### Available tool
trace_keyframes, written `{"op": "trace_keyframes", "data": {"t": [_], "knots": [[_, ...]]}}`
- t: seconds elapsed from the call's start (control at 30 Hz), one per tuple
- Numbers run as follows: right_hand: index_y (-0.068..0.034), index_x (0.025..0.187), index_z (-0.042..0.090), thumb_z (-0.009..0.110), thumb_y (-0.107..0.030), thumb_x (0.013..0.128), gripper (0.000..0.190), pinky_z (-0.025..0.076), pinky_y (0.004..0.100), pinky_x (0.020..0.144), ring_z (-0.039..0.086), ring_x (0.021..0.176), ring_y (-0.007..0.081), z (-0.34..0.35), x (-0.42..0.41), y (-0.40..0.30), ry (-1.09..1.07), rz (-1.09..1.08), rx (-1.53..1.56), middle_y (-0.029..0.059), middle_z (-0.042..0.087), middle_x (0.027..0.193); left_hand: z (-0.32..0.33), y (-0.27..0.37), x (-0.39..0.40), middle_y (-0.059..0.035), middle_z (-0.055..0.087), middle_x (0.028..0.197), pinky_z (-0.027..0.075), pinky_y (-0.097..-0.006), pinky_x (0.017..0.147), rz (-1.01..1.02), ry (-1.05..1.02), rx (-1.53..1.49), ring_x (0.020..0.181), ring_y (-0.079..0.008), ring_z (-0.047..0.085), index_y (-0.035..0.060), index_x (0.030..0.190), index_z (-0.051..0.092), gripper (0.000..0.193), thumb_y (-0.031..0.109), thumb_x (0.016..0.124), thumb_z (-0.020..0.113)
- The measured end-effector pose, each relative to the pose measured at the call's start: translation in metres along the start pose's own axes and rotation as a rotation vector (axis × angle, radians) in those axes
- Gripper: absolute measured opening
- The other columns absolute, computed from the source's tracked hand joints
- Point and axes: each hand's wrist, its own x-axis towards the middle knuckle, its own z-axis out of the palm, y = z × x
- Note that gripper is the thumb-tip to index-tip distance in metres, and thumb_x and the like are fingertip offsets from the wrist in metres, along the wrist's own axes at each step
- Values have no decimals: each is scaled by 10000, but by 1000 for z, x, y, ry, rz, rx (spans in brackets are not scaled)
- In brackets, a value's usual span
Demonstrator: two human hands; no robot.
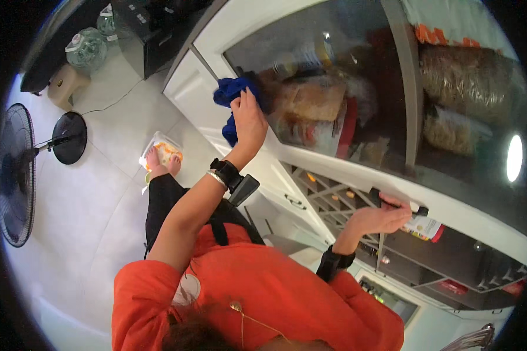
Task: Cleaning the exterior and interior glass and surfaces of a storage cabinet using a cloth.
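Observation:
My left hand [250, 120] pinches a crumpled dark blue cloth [235, 92] against the white frame and glass edge of a cabinet door [347, 166]. The cloth hangs in folds beneath my fingers. My right hand [384, 215] is curled round the black handle [421, 211] on the same door's frame. Behind the dark glass [377, 92] are bagged foods and other packages. Both wrists wear black bands, the left one with a dark block on it.
My bare feet rest on a small patterned stool or platform [162, 147]. A lattice rack [333, 206] and open shelves adjoin the door. On the tiled floor are a black fan [17, 175] with a round base [70, 138], a beige stool [66, 85], a cord and large clear bottles [87, 49].

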Motion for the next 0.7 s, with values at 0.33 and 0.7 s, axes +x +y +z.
{"op": "trace_keyframes", "data": {"t": [0.33, 0.7], "knots": [[-49, 762, 409, 298, -353, 966, 382, 421, 244, 592, 473, 581, 121, 4, 3, 2, -35, 43, 9, 38, 483, 631, 7, 10, -103, -204, 550, 974, 427, -401, 746, 220, -611, -149, 870, -335, 489, -62, 1184, 432, 497, -11, 696, 516], [-36, 758, 428, 281, -320, 974, 386, 381, 231, 566, 489, 572, 126, 3, 5, 4, -34, 49, 13, 45, 502, 600, -81, 43, -21, -117, 502, 1225, 407, -351, 942, -884, -1171, -1839, 1070, -232, 527, 9, 1291, 366, 497, 44, 804, 461]]}}
